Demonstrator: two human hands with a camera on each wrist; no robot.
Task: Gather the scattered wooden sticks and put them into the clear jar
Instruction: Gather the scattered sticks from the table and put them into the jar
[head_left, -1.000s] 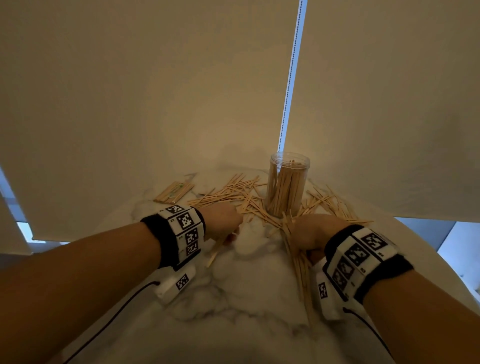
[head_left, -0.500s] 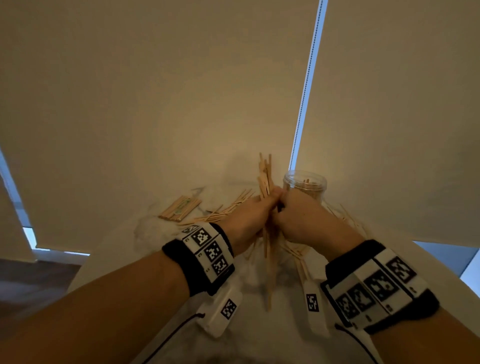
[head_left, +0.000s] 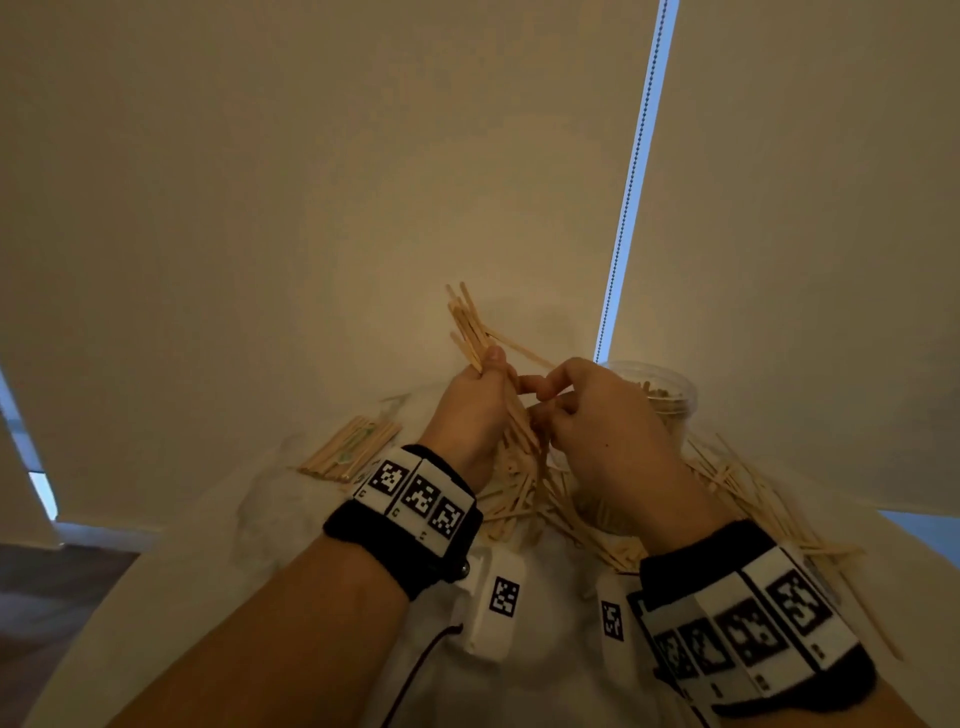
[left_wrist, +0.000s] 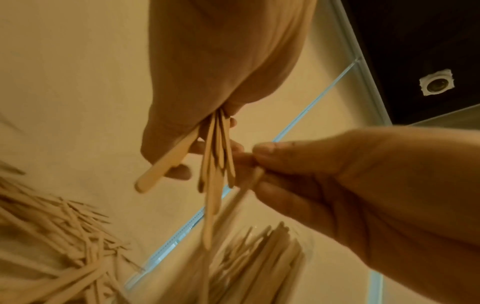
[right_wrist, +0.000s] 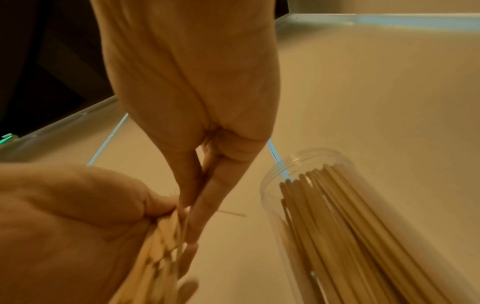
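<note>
My left hand (head_left: 488, 379) grips a bundle of wooden sticks (head_left: 467, 327) held up over the table, its tops fanning up and to the left. My right hand (head_left: 545, 389) is right beside it and pinches a single stick (head_left: 524, 351) that leans out of the bundle. The left wrist view shows the bundle's lower ends (left_wrist: 215, 164) hanging under the left fist and the right hand's fingertips (left_wrist: 262, 152) on one stick. The clear jar (head_left: 662, 395) stands upright just behind the right hand, partly filled with sticks (right_wrist: 350, 216). Many loose sticks (head_left: 519, 499) lie scattered on the table below both hands.
The table (head_left: 260, 571) is white marble. A neat flat stack of sticks (head_left: 353, 449) lies at its far left. More loose sticks (head_left: 737, 483) spread to the right of the jar. Pale roller blinds (head_left: 363, 182) hang close behind the table.
Both hands have lifted off the table with sticks. Since half a second ago the bundle has tilted left and the right hand has drawn slightly away, pulling one stick out.
</note>
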